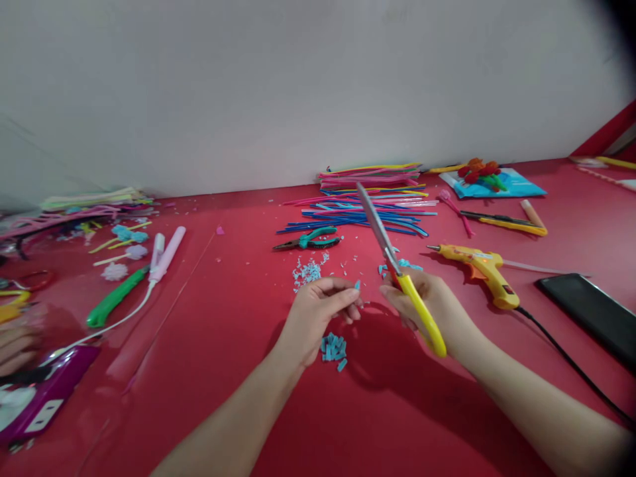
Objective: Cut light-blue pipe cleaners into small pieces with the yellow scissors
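Note:
My left hand (325, 310) pinches a small light-blue piece (357, 285) between thumb and fingertips, over the red table. To its right, my right hand (427, 301) is wrapped round yellow-handled scissors (422, 311); their blades point up and to the left and look closed together. Several cut light-blue pieces (334, 348) lie in a small pile just below my left hand. Beyond that hand are fine blue scraps (307, 271), and more blue pieces (403, 265) lie behind my right hand.
Pliers (308, 241) and bundled coloured stems (368, 215) lie behind. A yellow glue gun (479, 268) and black phone (591, 315) are right. A pink styling tool (166, 255), green cutter (116, 298), purple power strip (54, 391) and another person's hand (20, 348) are left.

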The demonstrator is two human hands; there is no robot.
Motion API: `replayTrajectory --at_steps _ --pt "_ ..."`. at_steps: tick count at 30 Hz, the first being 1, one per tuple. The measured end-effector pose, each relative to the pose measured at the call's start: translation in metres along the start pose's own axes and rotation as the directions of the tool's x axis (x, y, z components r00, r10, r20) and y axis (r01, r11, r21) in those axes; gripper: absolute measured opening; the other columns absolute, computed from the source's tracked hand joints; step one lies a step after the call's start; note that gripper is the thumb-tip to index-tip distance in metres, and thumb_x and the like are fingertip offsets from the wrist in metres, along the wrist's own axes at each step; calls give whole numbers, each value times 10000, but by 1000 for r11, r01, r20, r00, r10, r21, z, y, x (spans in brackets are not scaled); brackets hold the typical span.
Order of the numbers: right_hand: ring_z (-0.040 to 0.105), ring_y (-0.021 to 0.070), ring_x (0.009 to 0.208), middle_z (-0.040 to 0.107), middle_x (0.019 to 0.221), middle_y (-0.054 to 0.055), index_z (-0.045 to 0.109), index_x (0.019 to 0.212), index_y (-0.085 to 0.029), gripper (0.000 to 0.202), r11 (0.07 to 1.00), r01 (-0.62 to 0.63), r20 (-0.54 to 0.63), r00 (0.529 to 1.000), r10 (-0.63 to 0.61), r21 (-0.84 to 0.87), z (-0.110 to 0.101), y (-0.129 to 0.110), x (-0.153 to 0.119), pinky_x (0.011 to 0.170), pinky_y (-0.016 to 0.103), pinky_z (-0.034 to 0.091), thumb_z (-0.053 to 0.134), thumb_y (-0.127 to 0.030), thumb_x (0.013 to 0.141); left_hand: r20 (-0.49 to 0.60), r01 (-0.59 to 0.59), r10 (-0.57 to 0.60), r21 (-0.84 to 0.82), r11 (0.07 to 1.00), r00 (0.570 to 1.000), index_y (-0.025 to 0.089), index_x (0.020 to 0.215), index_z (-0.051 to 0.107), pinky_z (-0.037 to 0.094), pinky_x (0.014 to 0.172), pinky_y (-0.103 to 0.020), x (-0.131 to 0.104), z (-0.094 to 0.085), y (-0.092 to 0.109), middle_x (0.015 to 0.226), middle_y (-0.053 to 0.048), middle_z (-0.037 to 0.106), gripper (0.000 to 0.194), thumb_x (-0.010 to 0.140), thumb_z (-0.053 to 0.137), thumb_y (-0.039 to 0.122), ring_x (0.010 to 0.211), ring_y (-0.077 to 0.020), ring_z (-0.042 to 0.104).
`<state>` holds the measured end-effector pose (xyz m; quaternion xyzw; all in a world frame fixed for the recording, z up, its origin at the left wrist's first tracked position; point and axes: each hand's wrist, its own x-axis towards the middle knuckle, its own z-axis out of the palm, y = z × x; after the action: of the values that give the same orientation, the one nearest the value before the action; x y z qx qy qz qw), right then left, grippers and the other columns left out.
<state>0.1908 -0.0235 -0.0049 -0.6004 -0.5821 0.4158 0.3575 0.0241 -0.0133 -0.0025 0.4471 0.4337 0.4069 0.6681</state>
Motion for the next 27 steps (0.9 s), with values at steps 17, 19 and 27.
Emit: replayTrajectory --at_steps 17,19,27 --pt "404 111 432 463 523 -35 399 770 -213 320 743 222 127 975 -184 -631 1 -2 -13 434 208 203 419 -528 718 -251 -202 153 -181 962 956 142 722 566 402 524 -184 2 -9 8 626 12 570 67 675 596 178 538 -65 515" --pt "438 123 441 482 517 -25 404 768 -213 325 709 228 141 973 -180 -667 1 -1 -14 437 214 197 391 -536 735 -253 -221 166 -206 953 953 151 733 564 394 522 -178 2 -10 9 651 11 584 56 686 584 173 538 -60 514" --pt "452 126 415 510 497 -3 426 744 -192 334 518 300 187 947 -260 -801 3 6 -13 434 241 132 340 -514 768 -264 -336 269 -251 908 926 154 756 567 393 557 -172 3 -13 9 654 16 541 50 720 536 137 567 -54 494"
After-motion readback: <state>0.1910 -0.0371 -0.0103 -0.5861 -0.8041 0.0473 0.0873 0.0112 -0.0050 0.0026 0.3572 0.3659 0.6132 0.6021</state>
